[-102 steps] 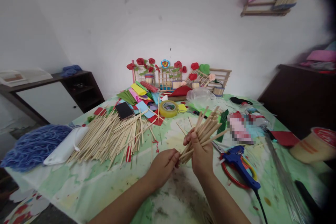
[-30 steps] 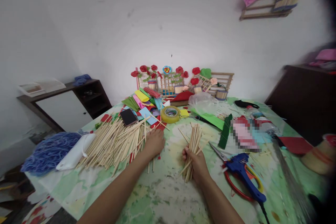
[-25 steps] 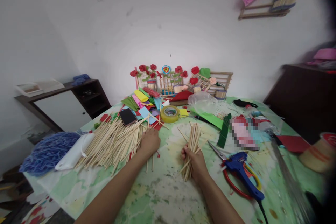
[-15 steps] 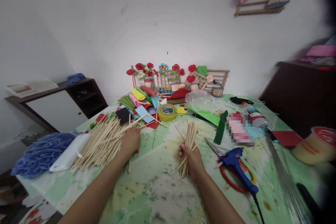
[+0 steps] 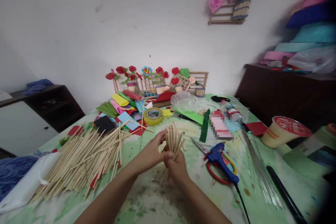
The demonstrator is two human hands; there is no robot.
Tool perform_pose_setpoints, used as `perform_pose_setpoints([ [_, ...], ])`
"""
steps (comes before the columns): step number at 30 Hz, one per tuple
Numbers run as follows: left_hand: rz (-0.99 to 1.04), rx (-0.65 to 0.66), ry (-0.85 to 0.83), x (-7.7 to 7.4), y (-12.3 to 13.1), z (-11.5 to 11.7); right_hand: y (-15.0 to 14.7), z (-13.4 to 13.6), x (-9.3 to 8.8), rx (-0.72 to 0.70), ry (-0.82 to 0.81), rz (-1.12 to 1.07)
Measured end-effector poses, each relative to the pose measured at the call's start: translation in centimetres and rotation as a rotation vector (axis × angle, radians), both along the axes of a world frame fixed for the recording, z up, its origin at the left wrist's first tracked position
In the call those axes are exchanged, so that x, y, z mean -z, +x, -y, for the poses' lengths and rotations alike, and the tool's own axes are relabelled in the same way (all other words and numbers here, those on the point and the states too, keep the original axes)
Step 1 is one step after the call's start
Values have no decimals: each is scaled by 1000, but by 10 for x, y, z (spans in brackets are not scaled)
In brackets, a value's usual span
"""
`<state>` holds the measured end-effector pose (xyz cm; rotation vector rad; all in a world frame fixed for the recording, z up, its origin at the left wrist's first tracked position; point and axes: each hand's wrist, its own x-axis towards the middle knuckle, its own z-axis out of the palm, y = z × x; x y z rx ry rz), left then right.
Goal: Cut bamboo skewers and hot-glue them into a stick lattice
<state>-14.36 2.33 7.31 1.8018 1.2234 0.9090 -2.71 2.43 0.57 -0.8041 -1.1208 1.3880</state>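
Over the middle of the table I hold a bundle of thin wooden sticks [image 5: 173, 139] roughly upright. My right hand [image 5: 177, 168] is wrapped round its lower part, the thumb lying across the front. My left hand [image 5: 153, 152] curls against the bundle's left side, its fingertips partly hidden behind the sticks. To the left lies a large loose pile of the same sticks [image 5: 76, 162]. Right of my hands rests a blue glue gun [image 5: 220, 159], on top of scissors with red and yellow handles [image 5: 215, 178].
A roll of yellow tape [image 5: 153, 116] and coloured paper [image 5: 120, 99] lie behind the pile. Stick frames with red paper flowers [image 5: 153, 84] lean on the wall. Metal wires [image 5: 258, 168], a cup with a red lid [image 5: 285, 131] and a bottle [image 5: 232, 112] stand or lie to the right.
My left hand has left the stick pile and come over to the bundle in my right hand. The view has turned to the right.
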Motion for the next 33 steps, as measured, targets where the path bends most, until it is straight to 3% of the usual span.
perform_pose_setpoints([
  [2,85,44,0,-6,23,5,2,5,-9,44,79,41],
  [5,240,24,3,-2,40,6,6,6,-15,93,157,79],
  [9,365,-90,-29,7,41,4,7,5,-9,145,288,161],
  [12,385,-11,-16,5,37,5,7,4,0,136,324,201],
  [15,368,63,0,6,36,5,8,1,9,129,303,217],
  [20,363,-21,-45,20,31,-6,10,-11,19,67,216,234],
  [22,255,61,6,19,19,-14,10,-14,21,72,214,250],
  [24,25,141,99,14,-2,-22,10,-15,23,96,205,266],
  [26,-222,63,112,10,-27,-30,11,-15,26,130,168,278],
  [29,-630,-309,-3,16,-64,-40,11,-16,31,173,111,298],
  [33,-811,-648,-102,39,-95,-47,10,-18,34,190,88,296],
])
